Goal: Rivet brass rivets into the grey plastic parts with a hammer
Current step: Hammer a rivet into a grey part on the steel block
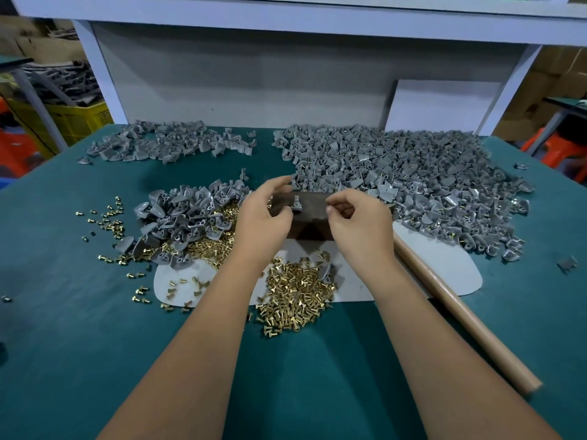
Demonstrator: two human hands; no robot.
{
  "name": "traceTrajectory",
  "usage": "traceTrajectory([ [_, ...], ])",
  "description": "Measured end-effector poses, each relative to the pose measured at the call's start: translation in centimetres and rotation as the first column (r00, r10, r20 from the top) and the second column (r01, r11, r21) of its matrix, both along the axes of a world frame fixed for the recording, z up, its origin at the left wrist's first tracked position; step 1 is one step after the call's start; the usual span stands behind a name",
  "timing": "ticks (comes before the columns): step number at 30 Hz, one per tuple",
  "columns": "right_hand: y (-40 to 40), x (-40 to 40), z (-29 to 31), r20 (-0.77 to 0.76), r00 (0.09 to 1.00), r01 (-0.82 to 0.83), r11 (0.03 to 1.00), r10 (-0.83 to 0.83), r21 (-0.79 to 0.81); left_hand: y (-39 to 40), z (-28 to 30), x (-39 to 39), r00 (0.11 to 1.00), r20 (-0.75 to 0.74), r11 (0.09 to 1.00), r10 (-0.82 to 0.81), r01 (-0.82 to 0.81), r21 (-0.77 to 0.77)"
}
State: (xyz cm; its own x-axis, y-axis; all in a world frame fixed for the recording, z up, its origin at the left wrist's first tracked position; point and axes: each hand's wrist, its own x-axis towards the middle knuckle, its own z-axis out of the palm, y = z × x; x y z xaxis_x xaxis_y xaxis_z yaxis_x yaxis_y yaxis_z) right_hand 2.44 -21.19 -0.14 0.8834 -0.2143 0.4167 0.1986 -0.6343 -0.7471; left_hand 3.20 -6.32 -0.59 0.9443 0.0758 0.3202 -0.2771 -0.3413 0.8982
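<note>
I see the left hand (265, 214) pinching a grey plastic part (296, 203), which sits on the dark block (309, 217) between both hands. Right hand (359, 222) has its fingers curled narrow just beside the part; whether they hold a rivet I cannot tell. Brass rivets (295, 296) are heaped below the grip. Hammer handle (460, 315) lies right of the right wrist.
</note>
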Motion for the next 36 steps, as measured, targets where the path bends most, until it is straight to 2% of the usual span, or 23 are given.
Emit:
traceTrajectory([
  [4, 0.0, 0.0, 0.0, -0.007, 1.000, -0.010, 1.000, 0.010, 0.010, 0.0, -0.3, 0.3, 0.999, -0.008, 0.981, 0.046, -0.044, 0.190],
  [8, -0.1, 0.1, 0.0, -0.017, 1.000, -0.023, 0.999, 0.023, 0.023, -0.4, -0.5, 0.1, 0.996, -0.055, 0.993, -0.074, 0.078, 0.088],
  [11, 0.0, 0.3, 0.0, -0.033, 0.999, -0.029, 1.000, 0.029, -0.003, -0.8, -0.5, 0.1, 0.992, -0.065, 0.990, -0.106, 0.111, 0.081],
  [18, 0.2, 0.4, -0.1, -0.045, 0.998, -0.047, 0.998, 0.045, -0.032, -1.0, -0.2, -0.1, 0.996, -0.054, 0.994, -0.074, 0.077, 0.071],
  [22, 0.3, 0.4, 0.1, -0.050, 0.997, -0.054, 0.999, 0.053, -0.002, -0.8, -0.1, 0.0, 0.995, -0.083, 0.997, -0.062, 0.059, -0.044],
  [29, 1.6, 0.7, 0.6, -0.059, 0.991, -0.117, 0.991, 0.121, 0.070, -0.9, -0.4, 0.5, 0.997, -0.051, 0.998, -0.059, 0.060, 0.021],
  [32, 1.5, 0.8, 0.3, -0.058, 0.990, -0.122, 0.990, 0.126, 0.072, -0.6, -0.7, 0.8, 0.995, -0.084, 0.998, -0.061, 0.059, -0.028],
  [36, 1.4, 0.9, 0.5, -0.059, 0.989, -0.134, 0.988, 0.139, 0.078, -0.7, -0.7, 0.9, 0.998, -0.049, 0.999, -0.034, 0.033, -0.025],
])
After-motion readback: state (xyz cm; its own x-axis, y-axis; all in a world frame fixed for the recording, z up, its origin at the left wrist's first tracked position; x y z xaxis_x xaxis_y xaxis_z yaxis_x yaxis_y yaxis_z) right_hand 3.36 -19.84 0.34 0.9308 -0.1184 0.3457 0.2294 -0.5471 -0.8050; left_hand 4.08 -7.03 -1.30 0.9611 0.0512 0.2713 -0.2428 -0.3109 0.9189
